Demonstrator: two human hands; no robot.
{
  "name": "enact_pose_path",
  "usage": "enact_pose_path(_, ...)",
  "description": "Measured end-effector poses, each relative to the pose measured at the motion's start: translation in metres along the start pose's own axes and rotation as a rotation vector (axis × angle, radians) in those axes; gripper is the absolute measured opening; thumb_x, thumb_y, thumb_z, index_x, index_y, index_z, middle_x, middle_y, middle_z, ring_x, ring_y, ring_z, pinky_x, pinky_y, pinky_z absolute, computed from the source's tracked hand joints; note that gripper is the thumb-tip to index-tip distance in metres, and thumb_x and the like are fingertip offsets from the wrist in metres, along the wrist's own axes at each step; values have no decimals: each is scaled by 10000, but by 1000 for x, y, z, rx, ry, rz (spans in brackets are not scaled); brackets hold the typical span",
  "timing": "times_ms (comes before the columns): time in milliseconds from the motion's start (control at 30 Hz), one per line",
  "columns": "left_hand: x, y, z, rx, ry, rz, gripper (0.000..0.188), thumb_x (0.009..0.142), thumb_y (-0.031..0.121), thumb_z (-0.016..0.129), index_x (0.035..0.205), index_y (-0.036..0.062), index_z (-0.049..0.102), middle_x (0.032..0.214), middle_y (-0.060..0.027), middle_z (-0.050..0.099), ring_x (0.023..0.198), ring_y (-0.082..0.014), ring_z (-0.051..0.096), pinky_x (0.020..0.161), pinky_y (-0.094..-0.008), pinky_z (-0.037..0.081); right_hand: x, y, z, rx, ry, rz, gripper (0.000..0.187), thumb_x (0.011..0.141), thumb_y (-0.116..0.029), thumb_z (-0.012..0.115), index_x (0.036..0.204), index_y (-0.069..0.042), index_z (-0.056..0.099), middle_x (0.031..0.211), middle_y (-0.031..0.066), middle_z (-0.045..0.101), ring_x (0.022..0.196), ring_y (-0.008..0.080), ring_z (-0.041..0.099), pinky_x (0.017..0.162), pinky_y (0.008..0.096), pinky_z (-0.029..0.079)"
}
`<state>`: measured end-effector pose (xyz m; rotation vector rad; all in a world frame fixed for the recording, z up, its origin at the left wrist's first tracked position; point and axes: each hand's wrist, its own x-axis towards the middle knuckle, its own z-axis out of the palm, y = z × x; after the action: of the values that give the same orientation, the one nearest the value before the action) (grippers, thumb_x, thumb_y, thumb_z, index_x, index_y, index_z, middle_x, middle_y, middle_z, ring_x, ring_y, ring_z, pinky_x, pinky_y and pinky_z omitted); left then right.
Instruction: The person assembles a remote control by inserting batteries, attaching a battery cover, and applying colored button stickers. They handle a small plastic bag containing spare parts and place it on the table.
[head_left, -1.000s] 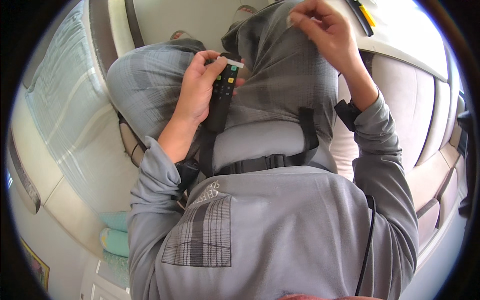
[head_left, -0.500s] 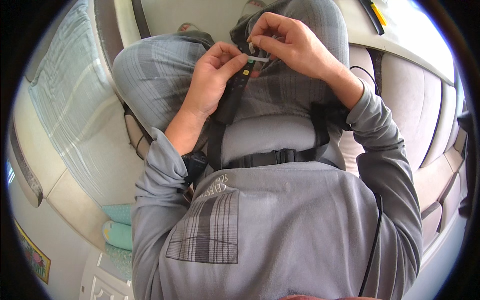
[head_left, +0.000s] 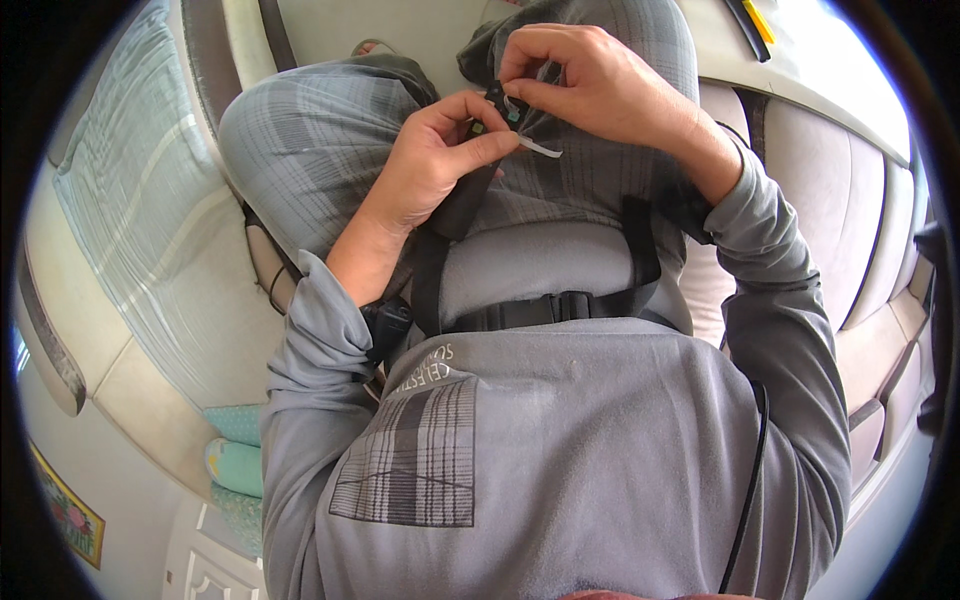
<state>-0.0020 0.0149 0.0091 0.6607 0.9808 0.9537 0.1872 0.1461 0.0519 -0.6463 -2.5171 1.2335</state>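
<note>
A black remote control (head_left: 463,205) with small coloured buttons is held above my lap, slanting up from near my waist. My left hand (head_left: 430,150) is closed around its side. A narrow white strip (head_left: 541,148) juts out to the right from under the left thumb tip, its far end loose. At the remote's far end my right hand (head_left: 600,85) has thumb and forefinger pinched together, close to a small pale bit. Whether that bit belongs to the white strip cannot be made out. The fingers hide much of the remote's button face.
My legs in plaid trousers (head_left: 310,140) lie under the hands. A pale sofa with a light blue cover (head_left: 130,170) is on the left, and cushioned seats (head_left: 810,200) are on the right. A black and yellow tool (head_left: 752,28) rests on the white table (head_left: 810,90) at the far right.
The white strip has swung from nearly level to slanting down right, its loose end nearer me. My left thumb has slid slightly nearer and right. The right hand stays pinched at the remote's far end.
</note>
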Motion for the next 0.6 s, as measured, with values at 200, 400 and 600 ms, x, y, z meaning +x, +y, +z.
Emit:
enact_pose_path(200, 2, -5, 1, 20, -51, 23, 92, 936, 81, 751, 970, 39, 677, 899, 19, 650, 811, -53, 601, 709, -223, 519, 4, -9, -9, -332, -17, -184, 103, 868, -101, 711, 906, -41, 636, 880, 91, 649, 809, 303, 670, 715, 394, 533)
enact_pose_path(400, 2, -5, -1, 26, -52, 19, 92, 937, 81, 749, 976, 37, 679, 904, 8, 667, 803, -56, 611, 709, -225, 521, 5, -7, -5, -385, -30, -221, 139, 858, -124, 731, 930, -54, 634, 903, 79, 649, 820, 297, 678, 708, 399, 542)
enact_pose_path(600, 2, -6, 0, 41, -53, 23, 86, 934, 77, 750, 970, 36, 683, 886, 7, 673, 786, -59, 619, 705, -222, 520, 2, -2, 3, -411, -1, -249, 155, 872, -139, 737, 964, -65, 636, 906, 68, 647, 815, 280, 685, 689, 390, 552)
